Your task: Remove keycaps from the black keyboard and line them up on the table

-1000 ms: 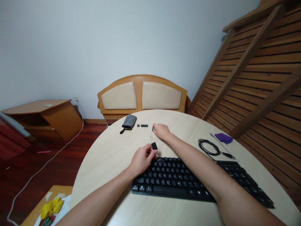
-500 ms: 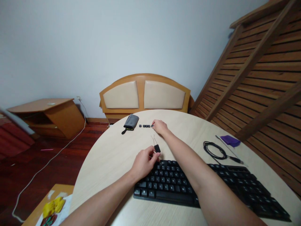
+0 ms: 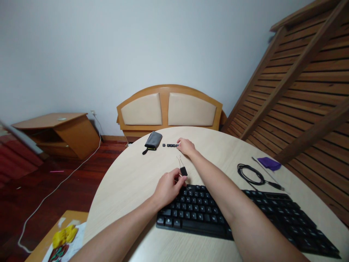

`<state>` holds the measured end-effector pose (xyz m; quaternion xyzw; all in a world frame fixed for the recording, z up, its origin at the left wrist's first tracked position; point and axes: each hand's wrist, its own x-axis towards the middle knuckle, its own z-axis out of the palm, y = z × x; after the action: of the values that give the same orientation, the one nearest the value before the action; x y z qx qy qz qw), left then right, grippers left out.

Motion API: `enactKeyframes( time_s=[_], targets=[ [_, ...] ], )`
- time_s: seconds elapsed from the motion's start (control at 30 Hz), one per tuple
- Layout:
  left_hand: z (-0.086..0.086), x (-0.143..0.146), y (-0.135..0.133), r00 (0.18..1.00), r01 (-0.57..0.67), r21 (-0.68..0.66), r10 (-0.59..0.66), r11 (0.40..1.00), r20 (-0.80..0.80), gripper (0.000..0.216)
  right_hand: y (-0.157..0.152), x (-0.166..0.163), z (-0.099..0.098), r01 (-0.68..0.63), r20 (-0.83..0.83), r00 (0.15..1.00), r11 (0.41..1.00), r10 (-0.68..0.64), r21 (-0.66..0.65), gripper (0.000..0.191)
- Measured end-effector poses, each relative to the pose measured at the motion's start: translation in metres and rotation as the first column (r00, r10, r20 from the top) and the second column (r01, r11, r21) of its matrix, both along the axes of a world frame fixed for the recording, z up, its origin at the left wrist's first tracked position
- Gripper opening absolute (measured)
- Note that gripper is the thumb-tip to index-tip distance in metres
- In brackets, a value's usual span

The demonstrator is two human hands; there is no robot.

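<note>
A black keyboard (image 3: 218,213) lies on the round pale table (image 3: 128,178) in front of me. My left hand (image 3: 167,187) rests at the keyboard's far left corner, fingers closed on a black binder clip (image 3: 183,170) with wire handles. My right hand (image 3: 185,146) reaches to the far side of the table, fingers curled at the right end of a short row of small black keycaps (image 3: 170,145). What its fingertips hold is hidden.
A grey pouch (image 3: 152,140) lies left of the keycaps. A coiled black cable (image 3: 249,174) and a purple cloth (image 3: 269,163) sit at the right. A padded wooden chair back (image 3: 169,109) stands behind the table, and slatted wood leans at right.
My right hand has reached further, from beside the clip up to the row of keycaps. My left hand has kept the binder clip. The view has shifted slightly.
</note>
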<state>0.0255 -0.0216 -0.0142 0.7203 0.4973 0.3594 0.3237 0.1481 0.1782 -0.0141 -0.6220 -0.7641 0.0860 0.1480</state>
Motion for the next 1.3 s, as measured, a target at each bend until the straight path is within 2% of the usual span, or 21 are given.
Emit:
enactKeyframes(
  time_s=[0.13,0.27,0.53,0.67,0.77,0.87,1.07,1.3],
  targets=[
    [0.001,0.000,-0.001,1.000,0.001,0.000,-0.001,1.000,-0.003,0.021,-0.011,0.007,0.005,-0.029,0.021,0.999,1.000,0.028,0.008,0.043],
    [0.003,0.000,-0.002,1.000,0.010,0.013,-0.010,1.000,-0.017,0.021,-0.035,0.024,0.008,-0.123,0.047,0.991,0.992,0.122,0.017,0.052],
    [0.003,-0.001,-0.002,0.999,0.018,0.048,-0.016,0.999,-0.046,0.024,-0.103,0.088,0.010,-0.290,0.048,0.956,0.957,0.289,0.020,0.043],
    [0.006,0.000,-0.003,0.997,0.042,0.075,-0.037,0.996,-0.072,0.025,-0.129,0.110,0.006,-0.404,-0.096,0.909,0.914,0.406,0.039,0.040],
    [0.010,0.001,-0.006,0.990,0.058,0.117,-0.042,0.991,-0.138,0.027,-0.147,0.114,0.002,-0.485,-0.230,0.843,0.872,0.487,0.066,0.037],
    [0.014,0.003,-0.010,0.973,0.069,0.177,-0.026,0.982,-0.230,0.028,-0.159,0.113,-0.001,-0.487,-0.297,0.818,0.868,0.493,0.099,0.038],
    [0.018,0.006,-0.013,0.937,0.109,0.212,-0.029,0.971,-0.347,0.026,-0.163,0.111,-0.002,-0.452,-0.260,0.842,0.881,0.473,0.139,0.036],
    [0.021,0.005,-0.009,0.901,0.158,0.224,-0.048,0.962,-0.431,0.028,-0.170,0.110,0.009,-0.488,-0.239,0.799,0.827,0.552,0.279,0.028]
  ],
)
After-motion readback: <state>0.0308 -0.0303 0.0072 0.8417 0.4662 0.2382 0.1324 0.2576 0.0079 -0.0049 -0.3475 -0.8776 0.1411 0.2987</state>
